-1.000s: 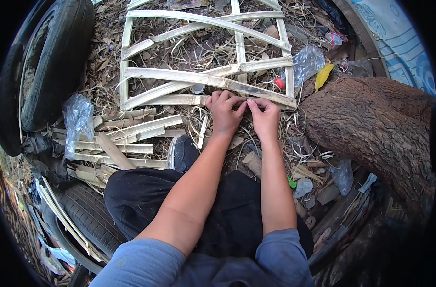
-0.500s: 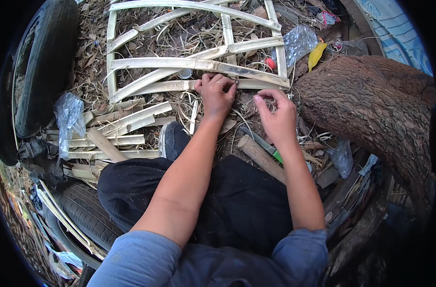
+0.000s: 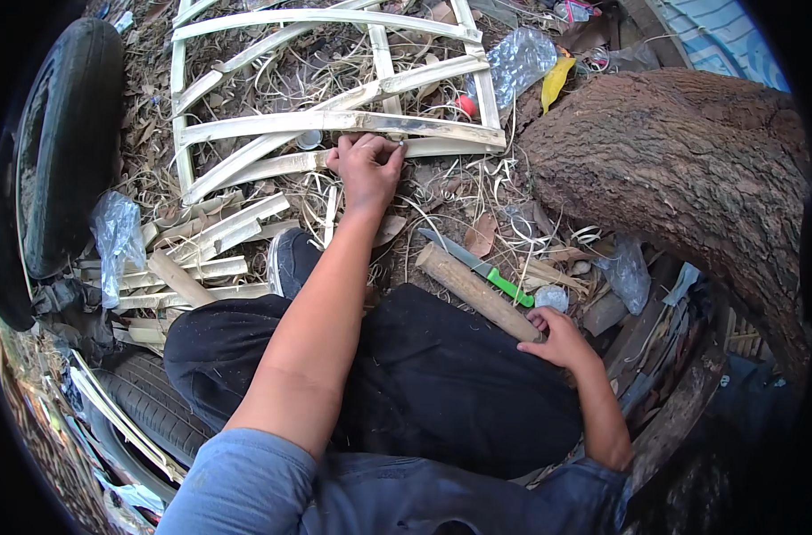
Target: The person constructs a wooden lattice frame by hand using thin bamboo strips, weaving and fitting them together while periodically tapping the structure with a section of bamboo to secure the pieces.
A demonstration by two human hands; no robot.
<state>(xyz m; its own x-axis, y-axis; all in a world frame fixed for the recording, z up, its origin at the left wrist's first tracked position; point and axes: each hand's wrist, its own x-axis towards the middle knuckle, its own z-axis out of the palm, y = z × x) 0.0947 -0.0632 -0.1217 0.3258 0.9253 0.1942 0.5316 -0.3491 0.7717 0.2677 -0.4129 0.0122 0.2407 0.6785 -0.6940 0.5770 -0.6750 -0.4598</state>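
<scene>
A frame of pale split-bamboo strips point(image 3: 276, 123) lies on the ground ahead of me, its strips crossing one another. My left hand point(image 3: 366, 169) rests at its near edge, thumb and fingertips pinched at the strips near an upright crosspiece. Whatever small thing is in that pinch is too tiny to make out. Beside my right leg, my right hand point(image 3: 562, 339) has its thumb and fingers around the near end of a thick round wooden stick point(image 3: 473, 287). Right alongside that stick lies a knife point(image 3: 506, 283) with a green handle, its blade pointing away from me.
A thick tree trunk point(image 3: 664, 169) leans in from the right. Tyres point(image 3: 76, 134) stand at left, near a clear plastic bag point(image 3: 119, 241) and a pile of split bamboo pieces point(image 3: 218, 245). Fibre shavings and leaves litter the ground. A yellow leaf point(image 3: 556, 82) lies by the trunk.
My right hand has come back and down from beside the frame to the wooden stick's end. My left hand keeps its pinch at the frame. The whole view has shifted slightly.
</scene>
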